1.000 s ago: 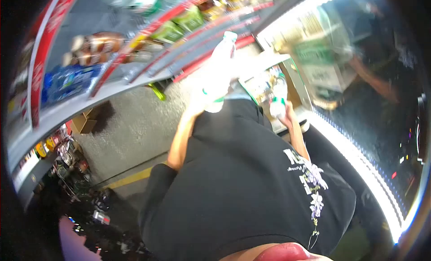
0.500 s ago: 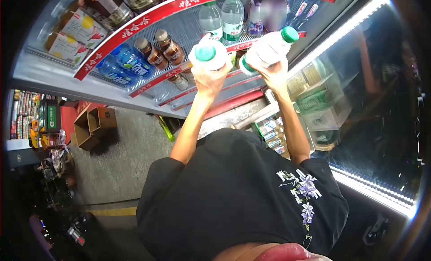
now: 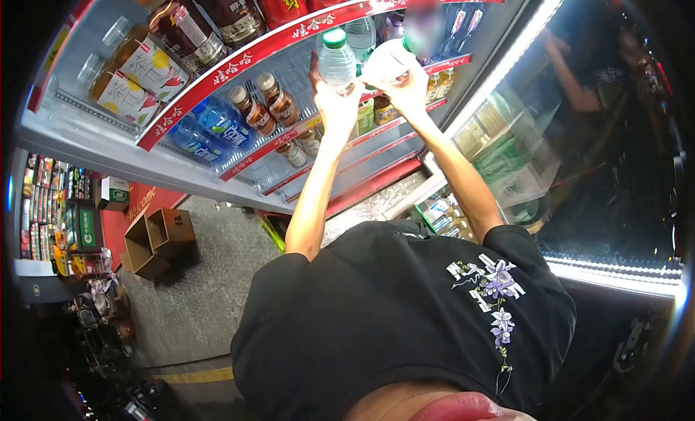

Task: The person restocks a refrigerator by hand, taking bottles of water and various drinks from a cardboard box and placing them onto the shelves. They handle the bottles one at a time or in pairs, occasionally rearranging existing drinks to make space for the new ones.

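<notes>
Both arms reached up to a refrigerator shelf (image 3: 289,66). The left hand (image 3: 337,102) was wrapped around an upright green-capped water bottle (image 3: 337,59) at the shelf's front edge. The right hand (image 3: 407,88) gripped a second water bottle (image 3: 386,59), tilted, just beside the first. Brown drink bottles (image 3: 262,102) stood left of them.

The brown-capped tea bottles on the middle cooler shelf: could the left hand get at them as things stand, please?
Probably not right away: the left hand is wrapped around a water bottle. The tea bottles stand just left of it, with the cooler door open and nothing in front.
</notes>
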Available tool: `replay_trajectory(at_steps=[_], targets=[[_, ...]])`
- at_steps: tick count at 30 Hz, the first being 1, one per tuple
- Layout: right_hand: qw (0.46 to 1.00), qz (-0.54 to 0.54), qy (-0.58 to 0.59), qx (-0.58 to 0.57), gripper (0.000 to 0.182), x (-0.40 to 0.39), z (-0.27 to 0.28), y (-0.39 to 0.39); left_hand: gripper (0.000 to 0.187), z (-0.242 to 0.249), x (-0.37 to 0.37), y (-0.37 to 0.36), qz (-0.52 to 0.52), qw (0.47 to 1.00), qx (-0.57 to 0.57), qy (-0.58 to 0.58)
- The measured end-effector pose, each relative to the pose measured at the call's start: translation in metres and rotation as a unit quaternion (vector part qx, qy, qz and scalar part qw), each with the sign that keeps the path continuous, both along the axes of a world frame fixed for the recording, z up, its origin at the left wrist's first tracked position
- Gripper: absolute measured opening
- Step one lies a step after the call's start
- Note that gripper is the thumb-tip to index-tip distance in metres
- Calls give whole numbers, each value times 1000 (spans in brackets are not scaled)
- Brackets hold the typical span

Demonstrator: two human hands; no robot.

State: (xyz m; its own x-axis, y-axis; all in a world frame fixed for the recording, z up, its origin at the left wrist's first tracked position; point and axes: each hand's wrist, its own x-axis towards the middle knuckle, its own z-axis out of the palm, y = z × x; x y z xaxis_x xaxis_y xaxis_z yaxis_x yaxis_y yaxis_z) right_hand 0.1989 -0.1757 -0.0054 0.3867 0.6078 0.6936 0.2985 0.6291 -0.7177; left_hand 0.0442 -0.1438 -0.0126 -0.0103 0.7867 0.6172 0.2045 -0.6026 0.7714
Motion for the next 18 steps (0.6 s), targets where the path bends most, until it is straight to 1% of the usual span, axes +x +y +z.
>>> replay_trajectory(at_steps=[1,2,3,4,5,7,8,9,11,12,13,15,16,17,18], targets=[[997,-49,-60,-14,61,3,1,5,107,-1,1,4,1,1000,1,-1],[997,-48,-62,-12,61,3,0,10,107,-1,2,8,-12,1000,4,-14],[1000,-7,-18,-12,63,2,0,16,108,0,3,11,-24,999,8,-26],[999,34,27,-12,64,2,0,20,100,2,4,15,-23,998,39,-32],[999,36,26,-10,64,4,0,23,100,3,4,19,-21,998,41,-33],[997,-31,-66,-18,64,6,3,23,92,-4,4,29,8,990,139,14],[997,-29,-67,-16,64,5,4,23,90,-8,3,34,-3,990,144,14],[994,-52,-84,-54,67,5,1,23,90,-16,3,38,-1,989,145,14],[980,-101,-119,-125,75,9,-6,30,94,-28,6,49,17,994,107,21],[959,-123,-147,-208,89,12,-6,34,95,-27,7,54,11,995,97,5],[960,-123,-148,-203,89,14,-5,40,95,-26,7,59,12,995,102,3],[949,-123,-190,-221,96,18,-4,45,95,-27,7,58,-13,1000,-12,-9],[944,-88,-205,-241,97,22,-1,45,95,-25,9,58,-11,1000,-17,-21],[944,-88,-204,-244,97,27,2,47,95,-24,10,59,-11,1000,-20,-20],[943,-44,-230,-236,93,30,6,45,95,-22,10,59,-11,999,-41,-28]])
